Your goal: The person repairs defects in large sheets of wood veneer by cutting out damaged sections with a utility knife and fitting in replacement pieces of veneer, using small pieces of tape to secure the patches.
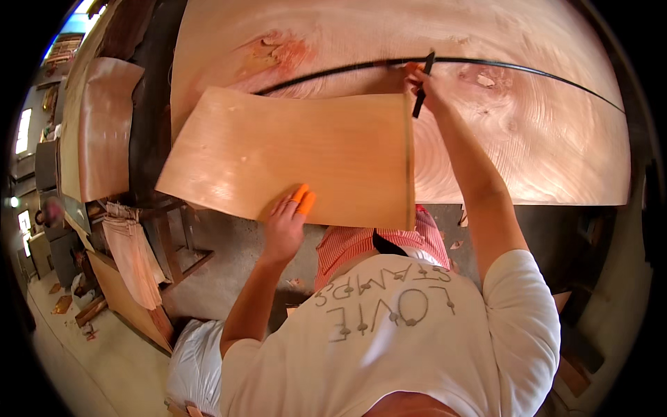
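While the left hand lies on the near edge of a small tan wood sheet, the right hand works just by its far right corner, holding a slim dark bar. Small sheet sits on top of a large pale wood sheet, toward its left half, near edge jutting out past it toward the person's waist.

Right grip: fingers closed around the dark bar, pinching it. Bar crosses a long black strip that arcs over the large sheet; can't tell if the two touch or are one piece. Strip's left end runs out of sight at the small sheet's far edge. Left grip: fingers laid on the sheet's top face, orange covers on two of the digits; nothing visible underneath, so can't tell if the sheet is pinched or only pressed.

Step looks like lining up or gauging the small sheet against the larger one, my read only. Next move would call for the left hand keeping the sheet from sliding and the right keeping the bar steady against strip or edge. Other sheets stand off to the left, apart from the work.
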The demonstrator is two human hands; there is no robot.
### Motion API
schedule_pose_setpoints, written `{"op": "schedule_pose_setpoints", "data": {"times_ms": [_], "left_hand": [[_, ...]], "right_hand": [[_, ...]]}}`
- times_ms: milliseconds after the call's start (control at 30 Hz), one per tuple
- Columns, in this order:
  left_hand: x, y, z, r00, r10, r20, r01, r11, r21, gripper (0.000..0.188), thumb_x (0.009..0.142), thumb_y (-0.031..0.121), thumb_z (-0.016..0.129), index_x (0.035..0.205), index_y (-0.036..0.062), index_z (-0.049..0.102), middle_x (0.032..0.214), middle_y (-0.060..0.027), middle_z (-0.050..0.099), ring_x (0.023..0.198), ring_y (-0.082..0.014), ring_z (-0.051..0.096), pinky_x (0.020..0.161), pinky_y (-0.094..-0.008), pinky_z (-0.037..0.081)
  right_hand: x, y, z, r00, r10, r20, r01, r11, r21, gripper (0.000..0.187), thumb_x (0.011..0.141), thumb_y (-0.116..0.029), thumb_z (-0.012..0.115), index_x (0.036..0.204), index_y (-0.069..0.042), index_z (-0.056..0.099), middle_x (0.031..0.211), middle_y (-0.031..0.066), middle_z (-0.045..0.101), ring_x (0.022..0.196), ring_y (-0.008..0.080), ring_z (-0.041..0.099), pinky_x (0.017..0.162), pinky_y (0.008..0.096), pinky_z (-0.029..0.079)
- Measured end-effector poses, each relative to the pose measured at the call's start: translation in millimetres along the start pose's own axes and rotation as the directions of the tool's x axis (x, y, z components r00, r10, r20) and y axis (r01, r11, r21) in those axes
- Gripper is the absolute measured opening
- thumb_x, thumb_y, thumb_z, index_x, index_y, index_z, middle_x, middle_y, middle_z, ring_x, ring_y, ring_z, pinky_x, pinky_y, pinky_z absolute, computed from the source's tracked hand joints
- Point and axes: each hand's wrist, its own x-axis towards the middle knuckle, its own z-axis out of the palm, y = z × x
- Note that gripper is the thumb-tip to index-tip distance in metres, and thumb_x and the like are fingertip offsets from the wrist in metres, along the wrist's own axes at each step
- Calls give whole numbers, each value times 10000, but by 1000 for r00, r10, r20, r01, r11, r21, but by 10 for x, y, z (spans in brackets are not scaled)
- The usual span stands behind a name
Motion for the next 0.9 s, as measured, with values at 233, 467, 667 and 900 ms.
{"op": "schedule_pose_setpoints", "data": {"times_ms": [233, 467, 667, 900], "left_hand": [[-219, 46, 836, 999, -4, -38, -3, 983, -181, 363, 722, 5, 485, 1081, -5, 543, 1141, -166, 536, 978, -295, 553, 872, -378, 435], [-491, -158, 1267, 993, 61, 100, -21, 933, -359, 355, 750, 20, 466, 1094, 39, 552, 1159, -156, 519, 1034, -296, 510, 881, -372, 411], [-510, -460, 1344, 952, 265, 153, -203, 921, -333, 310, 781, 54, 444, 1064, 71, 572, 1177, -145, 500, 1123, -295, 452, 956, -413, 333], [-299, -564, 1127, 919, 308, 246, -207, 909, -361, 339, 763, 162, 583, 1089, 73, 552, 1166, -160, 501, 1132, -292, 442, 963, -395, 323]], "right_hand": [[-1021, 257, -617, 977, -51, -207, -43, 904, -426, 218, 854, -237, 514, 982, -80, 596, 697, 4, 554, 450, 61, 394, 392, 202, 303], [-1735, 599, -221, 884, -76, -461, -168, 869, -466, 285, 721, -237, 695, 918, -64, 584, 662, -7, 557, 459, 62, 434, 404, 220, 338], [-1625, 838, -245, 873, -224, -433, -89, 800, -593, 399, 692, -227, 713, 996, -27, 549, 823, 55, 632, 769, 142, 594, 690, 273, 460], [-1476, 993, -252, 924, -315, -215, 27, 615, -788, 304, 702, -245, 701, 899, -41, 591, 772, 35, 606, 704, 131, 557, 654, 271, 438]]}}
